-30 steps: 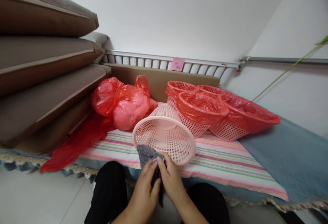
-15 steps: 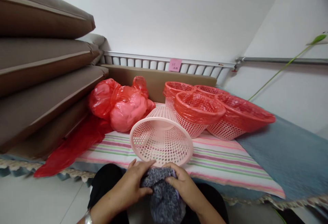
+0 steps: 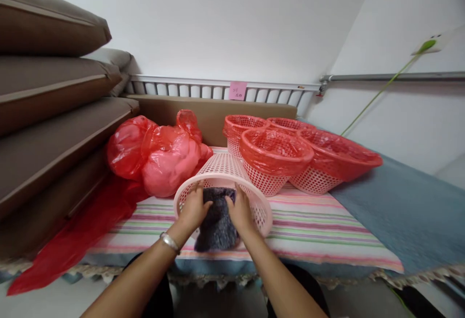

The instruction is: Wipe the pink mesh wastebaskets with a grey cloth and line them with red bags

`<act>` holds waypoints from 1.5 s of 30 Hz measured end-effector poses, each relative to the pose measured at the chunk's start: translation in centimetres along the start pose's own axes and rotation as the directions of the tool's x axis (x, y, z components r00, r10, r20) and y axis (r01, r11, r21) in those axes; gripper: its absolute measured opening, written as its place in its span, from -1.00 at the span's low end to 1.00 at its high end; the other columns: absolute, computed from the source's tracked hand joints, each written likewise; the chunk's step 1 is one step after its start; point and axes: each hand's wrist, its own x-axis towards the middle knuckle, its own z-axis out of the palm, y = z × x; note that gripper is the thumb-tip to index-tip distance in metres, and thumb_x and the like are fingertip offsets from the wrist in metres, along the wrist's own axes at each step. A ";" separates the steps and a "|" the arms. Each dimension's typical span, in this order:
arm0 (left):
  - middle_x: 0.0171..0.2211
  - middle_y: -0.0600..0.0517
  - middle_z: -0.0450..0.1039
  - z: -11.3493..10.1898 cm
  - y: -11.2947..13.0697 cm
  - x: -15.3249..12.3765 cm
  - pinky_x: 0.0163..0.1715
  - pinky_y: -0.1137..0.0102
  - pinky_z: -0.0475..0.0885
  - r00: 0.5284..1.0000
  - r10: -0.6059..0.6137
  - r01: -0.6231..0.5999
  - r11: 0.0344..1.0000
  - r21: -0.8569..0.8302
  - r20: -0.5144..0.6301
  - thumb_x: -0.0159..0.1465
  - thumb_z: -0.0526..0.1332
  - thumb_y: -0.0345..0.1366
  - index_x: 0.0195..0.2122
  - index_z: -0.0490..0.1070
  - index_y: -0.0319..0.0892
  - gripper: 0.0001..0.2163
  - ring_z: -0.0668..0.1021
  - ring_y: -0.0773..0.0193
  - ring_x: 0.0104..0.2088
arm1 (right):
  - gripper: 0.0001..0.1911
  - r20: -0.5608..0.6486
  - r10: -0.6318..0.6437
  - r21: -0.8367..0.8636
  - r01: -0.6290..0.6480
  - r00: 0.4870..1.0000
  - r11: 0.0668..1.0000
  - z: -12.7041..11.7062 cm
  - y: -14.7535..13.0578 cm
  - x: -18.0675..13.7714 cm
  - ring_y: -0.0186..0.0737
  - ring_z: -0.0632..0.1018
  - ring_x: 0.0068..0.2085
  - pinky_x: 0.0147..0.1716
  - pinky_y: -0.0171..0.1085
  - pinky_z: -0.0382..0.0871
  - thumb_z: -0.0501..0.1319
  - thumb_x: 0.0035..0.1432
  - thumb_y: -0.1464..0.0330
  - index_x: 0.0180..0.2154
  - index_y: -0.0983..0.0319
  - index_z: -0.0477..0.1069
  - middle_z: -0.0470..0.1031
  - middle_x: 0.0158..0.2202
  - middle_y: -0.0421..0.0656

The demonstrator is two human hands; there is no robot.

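A pink perforated plastic basket lies on its side on a striped cloth, its mouth facing me. Both my hands reach into that mouth with a dark grey fuzzy cloth between them. My left hand grips the cloth's left edge, fingers curled, a silver bracelet on the wrist. My right hand grips its right edge. The cloth's lower end hangs out over the basket's rim.
Behind stand several pink baskets lined with red plastic bags. A bulging red plastic bag lies at the left, with a flat red bag trailing off the edge. Brown cushions are stacked at left; a blue blanket at right.
My hands lifted the grey cloth from my lap and pushed it forward into the mouth of the tipped basket. The view shifted slightly to the right.
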 end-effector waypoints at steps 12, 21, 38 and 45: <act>-0.05 -0.10 0.52 -2.3 -7.9 -6.5 0.01 0.18 0.42 0.986 0.149 -0.146 0.988 0.054 -0.074 0.28 0.06 -0.36 -0.03 0.41 -0.14 -0.73 0.52 0.16 -0.02 | -0.53 0.419 -0.176 -0.299 0.319 0.891 0.899 3.1 2.0 -3.8 -0.06 0.25 0.21 0.19 -0.10 0.08 0.09 0.15 0.28 0.09 0.25 0.33 0.24 0.19 0.00; 0.10 -0.05 0.42 0.4 -7.9 -5.3 0.14 0.17 0.28 0.889 0.123 -0.231 0.952 0.201 0.440 0.13 0.03 -0.55 0.02 0.43 -0.07 -0.53 0.43 0.16 0.10 | -0.34 0.635 -0.172 -0.315 0.456 0.753 0.832 3.2 5.0 -5.3 -0.06 0.15 0.25 0.22 -0.07 -0.04 0.16 -0.05 0.41 0.16 0.20 0.23 0.16 0.25 -0.08; -0.26 -0.20 0.58 2.8 -8.1 0.4 -0.23 0.33 0.41 0.926 -0.164 0.059 0.953 0.297 0.341 0.21 -0.04 -0.51 -0.04 0.35 -0.30 -0.67 0.60 0.11 -0.23 | -0.55 0.577 -0.058 -0.039 0.099 0.815 0.994 3.5 4.3 3.4 -0.15 0.50 -0.11 -0.08 -0.19 0.32 0.09 -0.07 0.46 -0.07 0.18 0.38 0.52 -0.13 -0.16; -0.31 -0.25 0.58 2.7 -7.1 2.0 -0.28 0.27 0.44 0.916 -0.274 0.140 0.903 0.406 0.292 0.22 -0.02 -0.49 -0.03 0.33 -0.33 -0.69 0.62 0.02 -0.26 | -0.23 0.598 -0.037 -0.152 0.159 0.801 0.976 4.2 2.4 1.8 -0.06 0.48 -0.05 -0.07 -0.18 0.33 0.28 -0.22 0.39 0.13 0.15 0.23 0.46 -0.02 -0.10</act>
